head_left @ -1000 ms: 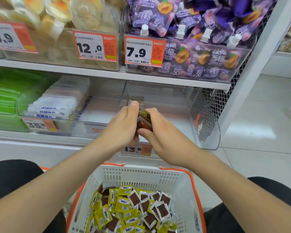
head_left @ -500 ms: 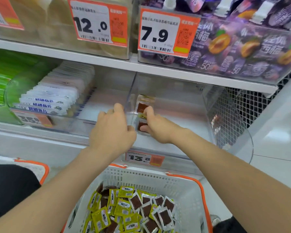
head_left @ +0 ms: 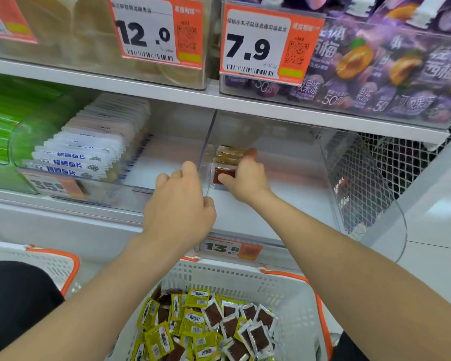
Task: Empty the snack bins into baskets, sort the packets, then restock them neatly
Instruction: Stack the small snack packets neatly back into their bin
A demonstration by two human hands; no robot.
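**Brown, white-edged snack packets (head_left: 224, 169) lined up in a clear plastic bin (head_left: 292, 186)**

The row stands on edge at the bin's 9 o'clock side, by its left wall. The right hand (head_left: 248, 182) pinches the row, thumb on the front packet, forefinger curled over the back. The left hand (head_left: 180, 207), just outside that wall, has curled fingers; whether they grip anything cannot be told. At 6 o'clock a white, orange-rimmed plastic basket (head_left: 245, 276) holds loose yellow and brown sachets (head_left: 201, 329).
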